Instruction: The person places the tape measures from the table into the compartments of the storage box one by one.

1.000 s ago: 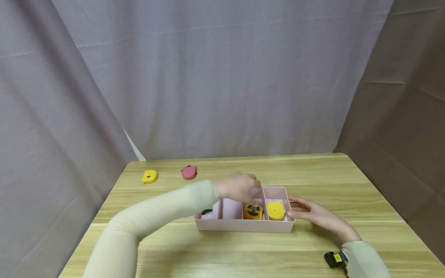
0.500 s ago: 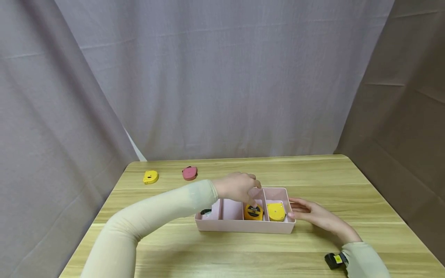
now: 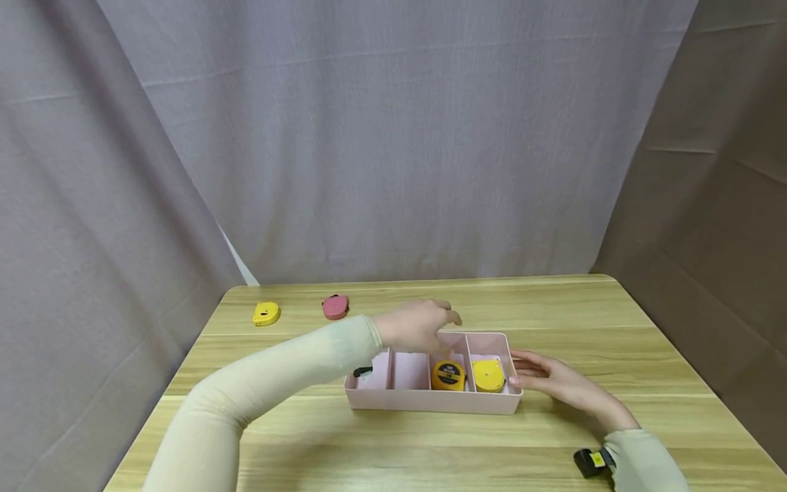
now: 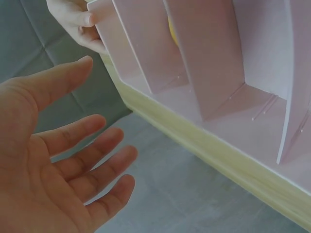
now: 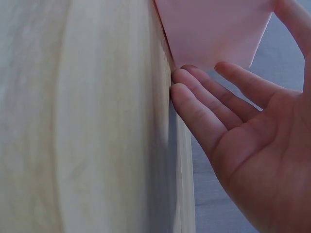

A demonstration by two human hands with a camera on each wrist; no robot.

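A pink divided tray (image 3: 424, 400) lies on the wooden table. Its right-hand compartments hold a yellow tape measure with a black label (image 3: 447, 375) and a plain yellow tape measure (image 3: 488, 374). My left hand (image 3: 430, 322) hovers just above the tray's back edge. In the left wrist view the left hand (image 4: 73, 160) is spread and holds nothing, with the tray (image 4: 209, 73) beyond it. My right hand (image 3: 531, 369) rests straight fingers against the tray's right end. The right wrist view shows its fingers (image 5: 204, 97) touching the tray wall (image 5: 214, 29).
A yellow tape measure (image 3: 266, 313) and a pink one (image 3: 335, 306) lie at the table's far left. A small dark item (image 3: 364, 372) sits in the tray's left compartment. A black and yellow device (image 3: 590, 461) sits at my right wrist. Grey curtains surround the table.
My left hand has let go of the black-labelled tape measure and risen a little, leaving it in its compartment. The right hand has stayed at the tray's end.
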